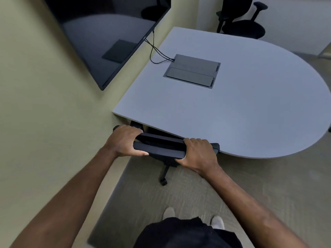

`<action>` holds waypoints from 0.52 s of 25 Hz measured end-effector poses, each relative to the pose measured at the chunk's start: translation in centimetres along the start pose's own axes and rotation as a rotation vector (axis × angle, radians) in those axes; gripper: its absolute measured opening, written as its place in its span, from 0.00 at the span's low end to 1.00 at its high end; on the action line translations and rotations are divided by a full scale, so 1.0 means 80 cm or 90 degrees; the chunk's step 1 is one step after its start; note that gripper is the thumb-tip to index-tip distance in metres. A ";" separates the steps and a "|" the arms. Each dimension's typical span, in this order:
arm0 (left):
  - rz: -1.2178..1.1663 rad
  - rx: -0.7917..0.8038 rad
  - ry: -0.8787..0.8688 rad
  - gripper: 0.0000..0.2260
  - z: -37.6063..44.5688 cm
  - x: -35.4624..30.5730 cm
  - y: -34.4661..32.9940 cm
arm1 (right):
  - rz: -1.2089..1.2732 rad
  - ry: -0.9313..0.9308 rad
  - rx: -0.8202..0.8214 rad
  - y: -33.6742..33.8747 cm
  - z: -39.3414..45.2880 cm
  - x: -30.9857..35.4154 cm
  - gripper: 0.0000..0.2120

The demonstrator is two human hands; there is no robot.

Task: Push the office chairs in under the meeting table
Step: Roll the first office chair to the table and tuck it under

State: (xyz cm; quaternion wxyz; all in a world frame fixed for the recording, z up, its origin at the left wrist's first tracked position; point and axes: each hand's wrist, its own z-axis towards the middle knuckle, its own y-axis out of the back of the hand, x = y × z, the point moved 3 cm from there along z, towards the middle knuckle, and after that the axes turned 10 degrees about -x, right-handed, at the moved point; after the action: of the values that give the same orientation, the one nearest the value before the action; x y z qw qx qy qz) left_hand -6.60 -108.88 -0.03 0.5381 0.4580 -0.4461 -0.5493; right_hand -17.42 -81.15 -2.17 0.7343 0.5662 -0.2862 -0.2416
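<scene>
A black office chair (161, 149) stands at the near edge of the white meeting table (241, 113). Its seat is hidden under the tabletop; only the top of its backrest, one armrest end and a castor leg show. My left hand (125, 142) grips the left end of the backrest top. My right hand (197, 153) grips its right end. A second black office chair (241, 24) stands at the far side of the table, its seat outside the table edge.
A wall-mounted dark screen (107, 33) hangs at the left above the table's straight end. Cables (155, 52) run from it to a grey power box (193, 70) set in the tabletop. The wall lies close on my left. My feet (193, 217) stand on carpet.
</scene>
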 end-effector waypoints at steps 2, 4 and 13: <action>-0.010 -0.010 -0.024 0.43 0.006 0.021 -0.001 | 0.009 -0.023 -0.008 -0.002 0.005 0.016 0.35; -0.021 -0.016 -0.047 0.43 0.006 0.042 -0.004 | 0.008 -0.045 -0.014 -0.005 0.008 0.032 0.37; -0.063 0.009 -0.101 0.44 0.024 0.129 -0.016 | -0.008 -0.103 0.010 -0.022 0.027 0.106 0.40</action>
State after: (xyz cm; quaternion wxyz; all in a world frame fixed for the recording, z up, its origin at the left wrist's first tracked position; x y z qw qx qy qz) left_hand -8.75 -119.14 -1.21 0.4699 0.4381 -0.4678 -0.6069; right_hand -12.89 -88.87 -2.24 0.7027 0.5524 -0.3428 -0.2892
